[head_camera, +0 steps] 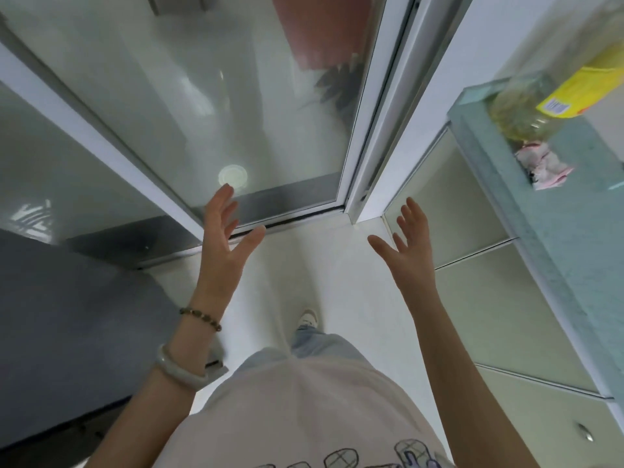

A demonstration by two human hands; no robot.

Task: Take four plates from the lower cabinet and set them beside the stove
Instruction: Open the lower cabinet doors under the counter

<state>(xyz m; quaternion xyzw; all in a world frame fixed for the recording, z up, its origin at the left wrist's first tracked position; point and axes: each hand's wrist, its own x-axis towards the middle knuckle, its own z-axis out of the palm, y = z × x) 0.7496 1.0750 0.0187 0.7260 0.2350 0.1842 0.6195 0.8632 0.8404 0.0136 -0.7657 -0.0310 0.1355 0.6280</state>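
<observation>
Glass door (236,96) fills upper centre; worktop (580,214) with bottle (526,109) far right, cabinet doors (489,298) below. Left hand (226,244) and right hand (413,255) hover mid-frame, fingers spread, empty.

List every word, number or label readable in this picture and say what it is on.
Nothing can be read.
Yellow label on the bottle: a barcode and print, too blurred to read.
Shirt: outlined shapes at the frame's lower edge, cut off, no legible word.
Pink wrapper on the counter: no legible text.
</observation>
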